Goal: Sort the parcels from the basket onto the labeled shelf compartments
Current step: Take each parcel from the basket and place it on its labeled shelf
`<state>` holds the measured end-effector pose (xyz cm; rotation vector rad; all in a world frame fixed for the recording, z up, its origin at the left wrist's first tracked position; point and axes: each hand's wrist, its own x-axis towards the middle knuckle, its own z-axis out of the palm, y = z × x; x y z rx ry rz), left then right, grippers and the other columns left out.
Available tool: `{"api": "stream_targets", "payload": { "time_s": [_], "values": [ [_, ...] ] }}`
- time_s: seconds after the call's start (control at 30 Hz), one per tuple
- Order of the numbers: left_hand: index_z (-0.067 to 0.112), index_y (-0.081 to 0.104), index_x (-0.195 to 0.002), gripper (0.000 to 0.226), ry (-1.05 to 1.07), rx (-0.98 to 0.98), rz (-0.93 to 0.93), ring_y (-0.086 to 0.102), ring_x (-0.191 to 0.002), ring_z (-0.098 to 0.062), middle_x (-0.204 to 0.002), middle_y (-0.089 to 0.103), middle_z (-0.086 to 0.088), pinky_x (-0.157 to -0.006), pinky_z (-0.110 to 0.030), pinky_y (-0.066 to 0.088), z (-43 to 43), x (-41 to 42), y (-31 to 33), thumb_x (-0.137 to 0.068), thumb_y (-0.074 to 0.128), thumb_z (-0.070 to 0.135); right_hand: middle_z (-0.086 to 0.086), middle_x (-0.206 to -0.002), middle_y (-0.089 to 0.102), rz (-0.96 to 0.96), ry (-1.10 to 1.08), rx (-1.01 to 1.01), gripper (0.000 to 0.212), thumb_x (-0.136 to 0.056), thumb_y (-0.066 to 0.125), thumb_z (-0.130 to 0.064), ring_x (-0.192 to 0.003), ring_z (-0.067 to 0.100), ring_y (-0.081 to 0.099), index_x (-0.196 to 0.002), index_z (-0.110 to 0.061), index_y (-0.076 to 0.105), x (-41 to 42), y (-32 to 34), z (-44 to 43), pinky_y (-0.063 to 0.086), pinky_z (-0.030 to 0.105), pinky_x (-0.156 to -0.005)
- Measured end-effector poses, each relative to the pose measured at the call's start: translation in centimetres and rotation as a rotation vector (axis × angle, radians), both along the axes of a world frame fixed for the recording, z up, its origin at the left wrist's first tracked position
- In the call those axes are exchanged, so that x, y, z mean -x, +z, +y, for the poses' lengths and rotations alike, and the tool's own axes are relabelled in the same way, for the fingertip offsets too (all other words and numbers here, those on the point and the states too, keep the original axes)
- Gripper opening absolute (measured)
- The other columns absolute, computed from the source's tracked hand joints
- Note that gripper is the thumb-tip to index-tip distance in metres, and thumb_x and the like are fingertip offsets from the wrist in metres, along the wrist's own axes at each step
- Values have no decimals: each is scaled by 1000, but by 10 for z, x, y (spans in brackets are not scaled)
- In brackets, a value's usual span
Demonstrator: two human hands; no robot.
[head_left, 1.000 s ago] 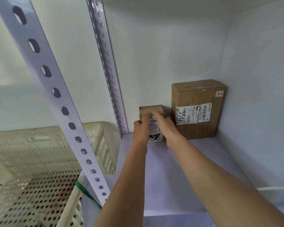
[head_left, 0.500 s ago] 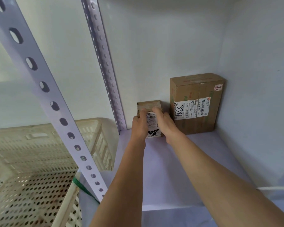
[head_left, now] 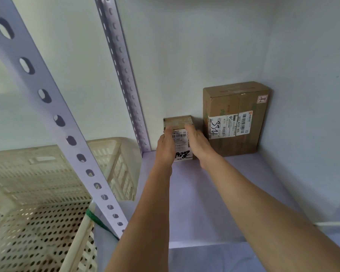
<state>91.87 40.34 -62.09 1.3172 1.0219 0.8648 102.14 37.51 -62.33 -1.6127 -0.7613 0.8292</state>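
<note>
— Nearest us, what have we got?

— Our two forearms reaching up and in; low on our left, outside the rack, the cream perforated basket (head_left: 37,193), its floor bare wherever we can see it; a slotted upright (head_left: 53,118) crosses in front of it.

— And further in?

— The pale shelf board (head_left: 214,203), bare across its near part; our hands have gone right to the rear of it.

— Holding what?

— The small parcel (head_left: 180,132); our left hand (head_left: 166,148) lies flat along its left side and our right hand (head_left: 197,145) along its right, fingers closed in against the cardboard; it stands upright, its base on the board, label facing us; we judge that's so the number can be read from the front.

— Why so deep?

— It looks pressed to the back wall (head_left: 185,55), just beside the rear post (head_left: 126,79); that leaves the front free for later boxes, we'd guess.

— Anything past it?

— To its right the larger parcel (head_left: 236,118), upright in the corner, its label also outward; a narrow gap separates the two; whether the compartment carries a label we cannot tell.
</note>
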Motion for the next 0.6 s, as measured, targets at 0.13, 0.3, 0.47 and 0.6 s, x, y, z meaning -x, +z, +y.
{"api": "stream_targets", "payload": {
  "time_s": [0.13,0.3,0.47,0.6],
  "values": [
    [25,68,-125,52,-2,-6,-9,67,-115,-20,-123,72,-1,-92,-36,52,3,-1,-5,-106,36,61,1,-152,50,-19,22,-20,97,-82,38,-82,-139,24,46,-153,-17,45,4,2,-7,39,50,-115],
    [22,52,-152,81,42,59,-32,58,-135,-23,-148,61,0,-102,-37,49,-6,2,-2,-96,44,79,-5,-156,47,18,103,-7,90,-94,36,-82,-144,16,41,-159,-20,39,4,5,-20,32,35,-109],
    [27,8,-170,90,103,190,-59,26,-158,-25,-174,21,2,-124,-50,26,-33,7,23,-100,40,74,-10,-149,57,21,103,-5,84,-91,28,-85,-141,13,47,-147,-30,57,9,23,-35,34,37,-117],
    [29,22,-167,82,146,275,-52,33,-153,-21,-166,36,4,-123,-51,24,-64,25,51,-100,35,76,-11,-140,56,149,13,-10,43,-109,23,-59,-137,8,45,-132,-42,56,29,58,-74,30,31,-115]
  ]
}}
